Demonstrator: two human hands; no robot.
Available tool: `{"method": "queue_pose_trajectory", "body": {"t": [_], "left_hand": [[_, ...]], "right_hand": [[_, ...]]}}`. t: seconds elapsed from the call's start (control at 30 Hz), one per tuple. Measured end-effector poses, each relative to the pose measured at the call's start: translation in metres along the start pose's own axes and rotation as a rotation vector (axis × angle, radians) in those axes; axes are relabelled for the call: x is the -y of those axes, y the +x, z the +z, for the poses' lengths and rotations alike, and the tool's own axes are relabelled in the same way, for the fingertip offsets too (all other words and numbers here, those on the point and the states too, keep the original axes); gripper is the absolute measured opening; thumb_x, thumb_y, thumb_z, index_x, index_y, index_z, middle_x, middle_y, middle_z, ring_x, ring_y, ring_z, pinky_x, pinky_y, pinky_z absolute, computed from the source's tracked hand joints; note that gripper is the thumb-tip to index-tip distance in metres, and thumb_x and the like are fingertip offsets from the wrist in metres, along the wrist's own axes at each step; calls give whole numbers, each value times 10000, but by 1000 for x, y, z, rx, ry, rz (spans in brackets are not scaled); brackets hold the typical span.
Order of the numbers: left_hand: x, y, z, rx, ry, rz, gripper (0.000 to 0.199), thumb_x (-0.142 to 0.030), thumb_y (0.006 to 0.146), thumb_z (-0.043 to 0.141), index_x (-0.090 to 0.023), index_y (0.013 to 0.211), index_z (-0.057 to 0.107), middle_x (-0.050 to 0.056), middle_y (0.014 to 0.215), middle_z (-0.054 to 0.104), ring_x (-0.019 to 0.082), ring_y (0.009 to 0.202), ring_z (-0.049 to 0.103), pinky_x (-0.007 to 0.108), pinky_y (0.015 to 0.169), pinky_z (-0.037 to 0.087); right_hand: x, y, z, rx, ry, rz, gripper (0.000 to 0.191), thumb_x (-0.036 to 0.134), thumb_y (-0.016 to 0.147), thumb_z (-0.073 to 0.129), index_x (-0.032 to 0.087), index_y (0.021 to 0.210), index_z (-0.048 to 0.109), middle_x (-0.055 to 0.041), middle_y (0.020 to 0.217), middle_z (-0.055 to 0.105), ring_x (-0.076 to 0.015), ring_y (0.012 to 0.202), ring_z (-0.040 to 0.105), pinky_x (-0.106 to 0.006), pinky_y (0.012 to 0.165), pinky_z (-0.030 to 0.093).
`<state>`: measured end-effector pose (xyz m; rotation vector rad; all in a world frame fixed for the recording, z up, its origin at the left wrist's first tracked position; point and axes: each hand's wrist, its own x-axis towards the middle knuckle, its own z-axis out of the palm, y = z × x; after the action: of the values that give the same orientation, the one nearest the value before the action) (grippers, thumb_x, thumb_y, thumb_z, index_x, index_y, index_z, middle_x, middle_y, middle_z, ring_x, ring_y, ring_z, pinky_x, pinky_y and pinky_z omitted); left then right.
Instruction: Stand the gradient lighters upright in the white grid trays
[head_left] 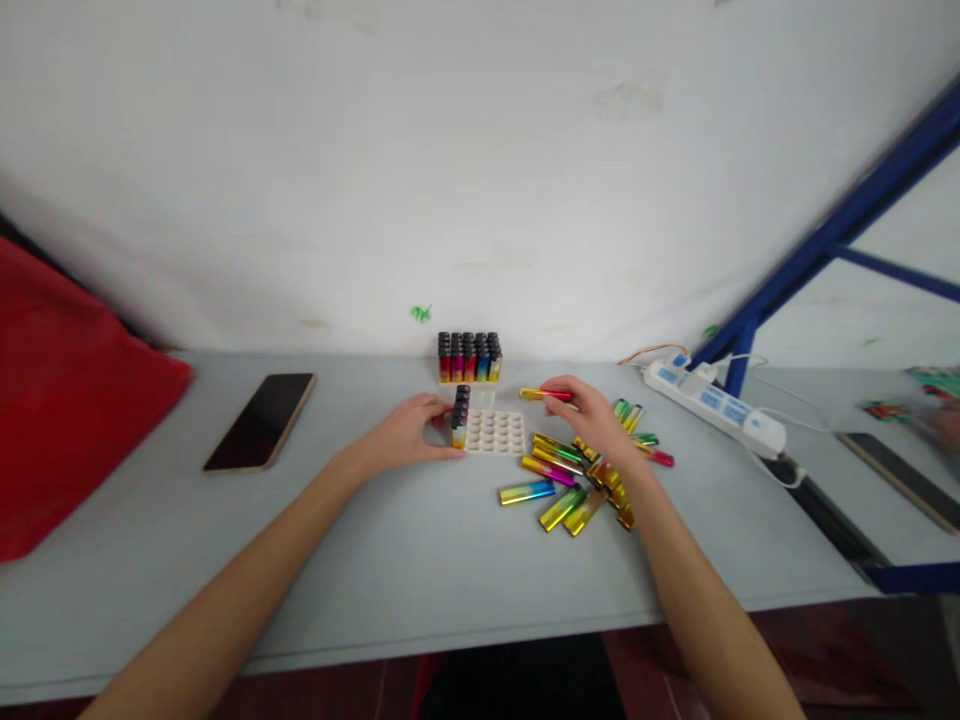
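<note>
A white tray with round holes lies on the table, a column of upright lighters filling its left edge. Curled round the left side of that column is my left hand, its fingers against the tray and lighters. My right hand pinches a red and gold lighter, held sideways above the tray's back right corner. Loose metallic lighters in several colours are heaped right of the tray, partly under my right forearm. Behind the tray stands a full block of upright lighters.
A phone lies at the left, near a red cloth. To the right are a white power strip with cables and a blue metal frame. Beyond it lie another phone and a person's blurred hand.
</note>
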<state>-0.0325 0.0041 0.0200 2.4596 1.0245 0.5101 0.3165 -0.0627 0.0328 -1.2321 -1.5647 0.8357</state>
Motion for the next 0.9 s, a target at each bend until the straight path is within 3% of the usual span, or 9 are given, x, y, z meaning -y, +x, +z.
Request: {"method": "queue_pose_trajectory", "body": {"t": [0.23, 0.4, 0.67, 0.8, 0.9], "left_hand": [[4, -1, -7, 31, 17, 33, 607, -735, 782, 853, -211, 1085, 810, 129, 1134, 798, 370, 1061, 741, 453, 1010, 609], [-1, -2, 0, -26, 47, 6, 645, -774, 733, 880, -213, 1040, 793, 136, 1108, 793, 376, 1054, 742, 470, 1005, 604], [-6, -1, 6, -49, 64, -10, 678, -812, 728, 897, -212, 1021, 783, 126, 1054, 781, 362, 1013, 733, 456, 954, 587], [-6, -2, 5, -56, 50, -10, 665, -791, 730, 910, -212, 1034, 788, 122, 1070, 792, 351, 1020, 733, 440, 957, 587], [-6, -2, 6, -64, 51, -13, 664, -785, 728, 917, -208, 1033, 791, 127, 1081, 797, 351, 1021, 732, 444, 970, 587]], "right_hand": [[14, 1, 23, -47, 319, 147, 516, 621, 817, 942, 249, 1149, 809, -40, 1035, 821, -201, 911, 715, -371, 884, 626], [20, 0, 42, -14, 465, 229, 576, 755, 792, 914, 233, 989, 769, -57, 1051, 817, -235, 1054, 749, -342, 893, 615], [27, -6, 61, 138, 646, 298, 631, 835, 847, 835, 273, 1037, 620, -25, 918, 754, -250, 954, 778, -413, 855, 664], [22, -4, 66, 123, 542, 208, 637, 853, 863, 797, 273, 1015, 583, 37, 814, 593, -181, 776, 664, -340, 735, 604], [18, -1, 71, 98, 439, 191, 680, 920, 847, 742, 278, 978, 560, 93, 709, 401, -123, 570, 420, -273, 542, 408]]}}
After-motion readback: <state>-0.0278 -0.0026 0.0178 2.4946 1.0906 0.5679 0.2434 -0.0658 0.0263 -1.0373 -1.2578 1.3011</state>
